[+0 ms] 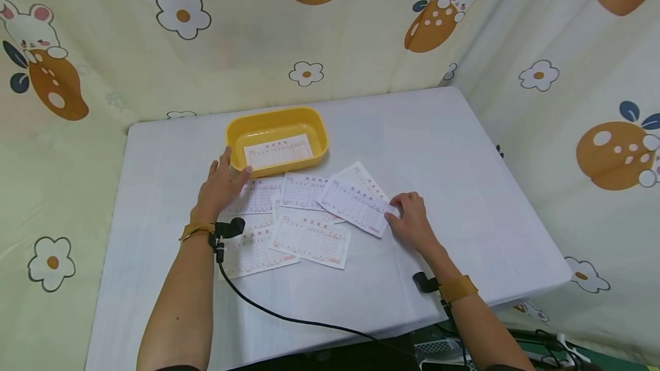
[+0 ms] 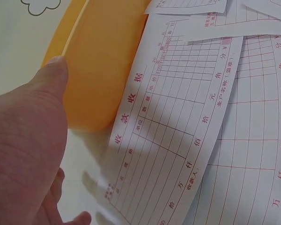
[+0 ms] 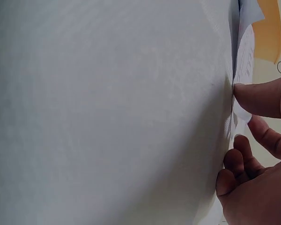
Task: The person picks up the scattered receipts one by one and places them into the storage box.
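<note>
A printed receipt slip lies on top at the right of the spread, and my right hand pinches its right end between thumb and index finger. In the right wrist view, the thumb presses the slip's edge, and the other fingers curl near the tabletop. My left hand is at the near left corner of a yellow tray. Its thumb touches the tray wall, with the fingers spread beside the tray. One receipt slip lies inside the tray.
Several overlapping receipt slips lie in front of the tray on the white-covered table. A black cable runs from the left wrist camera across the near edge. A patterned curtain hangs behind the table.
</note>
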### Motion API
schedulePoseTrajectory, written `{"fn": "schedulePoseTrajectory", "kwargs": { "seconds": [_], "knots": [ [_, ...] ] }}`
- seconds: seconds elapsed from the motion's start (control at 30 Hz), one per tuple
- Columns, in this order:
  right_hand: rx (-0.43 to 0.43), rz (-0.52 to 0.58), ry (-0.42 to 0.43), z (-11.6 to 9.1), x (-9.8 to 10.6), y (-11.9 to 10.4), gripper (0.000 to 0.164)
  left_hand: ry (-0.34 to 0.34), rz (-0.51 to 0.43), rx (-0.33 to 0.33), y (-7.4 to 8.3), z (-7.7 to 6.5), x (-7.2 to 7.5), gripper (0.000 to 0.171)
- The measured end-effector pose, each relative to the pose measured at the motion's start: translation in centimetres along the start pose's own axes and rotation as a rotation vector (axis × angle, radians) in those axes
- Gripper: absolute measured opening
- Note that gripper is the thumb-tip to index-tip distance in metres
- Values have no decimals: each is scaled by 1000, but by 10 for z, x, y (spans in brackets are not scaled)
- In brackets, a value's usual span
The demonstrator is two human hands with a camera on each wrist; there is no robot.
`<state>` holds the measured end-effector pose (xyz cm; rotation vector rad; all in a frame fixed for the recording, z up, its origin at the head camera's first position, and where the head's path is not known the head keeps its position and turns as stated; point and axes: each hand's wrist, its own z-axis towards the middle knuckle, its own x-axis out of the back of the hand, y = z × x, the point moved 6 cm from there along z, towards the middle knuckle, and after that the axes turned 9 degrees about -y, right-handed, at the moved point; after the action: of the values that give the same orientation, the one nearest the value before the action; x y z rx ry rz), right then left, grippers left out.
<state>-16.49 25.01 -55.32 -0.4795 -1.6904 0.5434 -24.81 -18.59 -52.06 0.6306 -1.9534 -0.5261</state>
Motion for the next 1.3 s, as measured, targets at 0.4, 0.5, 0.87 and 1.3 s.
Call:
{"fn": "schedulePoseTrajectory", "kwargs": {
  "seconds": [0.4, 0.5, 0.87, 1.3],
  "knots": [
    [66, 49, 65, -3, 2, -2, 8, -5, -9, -3, 2, -1, 0, 91],
    [51, 57, 76, -4, 2, 0, 9, -3, -9, -3, 1, -1, 0, 91],
    [53, 76, 118, -8, 5, 0, 10, 0, -10, 0, -1, 0, 0, 92],
    [47, 177, 133, -8, 10, -2, 8, -16, -27, 3, -5, 3, -2, 93]
  ]
}}
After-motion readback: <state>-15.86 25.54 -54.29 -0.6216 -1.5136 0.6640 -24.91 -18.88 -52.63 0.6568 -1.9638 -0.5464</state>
